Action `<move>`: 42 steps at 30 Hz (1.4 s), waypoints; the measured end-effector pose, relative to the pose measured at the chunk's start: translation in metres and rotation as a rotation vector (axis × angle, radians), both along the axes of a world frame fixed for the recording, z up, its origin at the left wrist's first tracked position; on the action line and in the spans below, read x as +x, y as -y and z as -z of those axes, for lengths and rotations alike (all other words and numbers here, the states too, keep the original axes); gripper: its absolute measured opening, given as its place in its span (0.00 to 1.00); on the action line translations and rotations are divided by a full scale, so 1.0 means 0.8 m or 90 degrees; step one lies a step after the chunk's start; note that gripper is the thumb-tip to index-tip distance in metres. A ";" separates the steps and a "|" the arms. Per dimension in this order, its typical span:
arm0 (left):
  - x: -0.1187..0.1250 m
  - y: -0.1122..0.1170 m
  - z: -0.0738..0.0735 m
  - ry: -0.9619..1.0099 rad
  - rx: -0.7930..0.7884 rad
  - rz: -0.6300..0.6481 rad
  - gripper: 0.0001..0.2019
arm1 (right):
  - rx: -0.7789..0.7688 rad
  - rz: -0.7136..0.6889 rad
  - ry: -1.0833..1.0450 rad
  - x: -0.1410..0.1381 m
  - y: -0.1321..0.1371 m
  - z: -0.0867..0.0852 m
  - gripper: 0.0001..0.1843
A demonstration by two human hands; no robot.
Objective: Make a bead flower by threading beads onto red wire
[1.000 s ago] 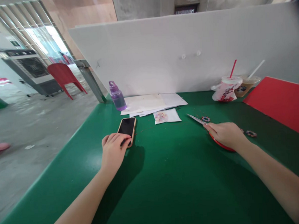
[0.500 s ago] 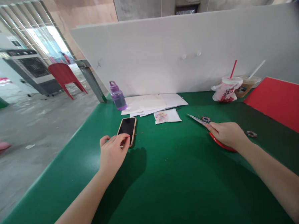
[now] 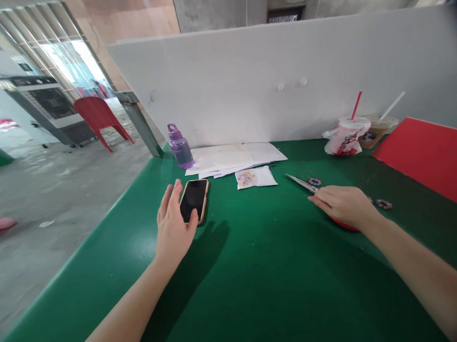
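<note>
Fingers (image 3: 168, 200) of the left hand (image 3: 174, 227) are opened wide now and lifted up beside the phone (image 3: 194, 198). Half a second ago they were curled down on the near end of the phone. Now only the thumb is kept close to its near corner, and it cannot be told if the phone is touched there. The phone itself has not been moved. It is left flat, dark screen up, on the green table (image 3: 257, 271), a little in front of the purple bottle (image 3: 180, 147) and the white papers (image 3: 233, 156).

The right hand (image 3: 343, 204) is laid over the red handles of the scissors (image 3: 301, 182), much as before, and the blades are pointed away to the left. It cannot be told if the handles are gripped or only covered.

So the phone seems to be let go, and nothing is held by the left hand.
</note>
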State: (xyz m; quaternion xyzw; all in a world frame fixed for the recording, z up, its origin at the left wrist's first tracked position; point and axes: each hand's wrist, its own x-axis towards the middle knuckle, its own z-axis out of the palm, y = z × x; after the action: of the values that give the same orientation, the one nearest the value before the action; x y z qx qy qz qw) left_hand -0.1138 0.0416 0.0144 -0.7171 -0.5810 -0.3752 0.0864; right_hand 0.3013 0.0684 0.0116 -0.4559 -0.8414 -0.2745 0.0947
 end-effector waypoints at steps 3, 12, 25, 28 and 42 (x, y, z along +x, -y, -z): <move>0.003 0.003 -0.002 -0.004 0.026 0.013 0.34 | 0.024 0.008 0.003 -0.002 -0.001 -0.003 0.20; 0.005 0.004 -0.003 -0.020 0.040 0.017 0.34 | 0.063 0.059 0.004 -0.007 -0.004 -0.014 0.18; 0.002 0.000 0.005 0.002 -0.014 0.033 0.32 | 0.030 0.039 -0.004 -0.002 -0.007 -0.006 0.17; 0.001 0.000 0.007 0.015 -0.017 0.033 0.32 | 0.036 0.032 -0.010 -0.003 -0.007 -0.005 0.16; -0.024 -0.013 0.013 0.094 0.079 -0.092 0.05 | 0.012 -0.090 -0.003 -0.029 0.004 -0.007 0.12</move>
State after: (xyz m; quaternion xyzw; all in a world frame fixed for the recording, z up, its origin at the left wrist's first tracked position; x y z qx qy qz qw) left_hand -0.1329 0.0519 0.0038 -0.6371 -0.6117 -0.4547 0.1145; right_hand 0.2782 0.0650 0.0173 -0.3948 -0.8687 -0.2739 0.1199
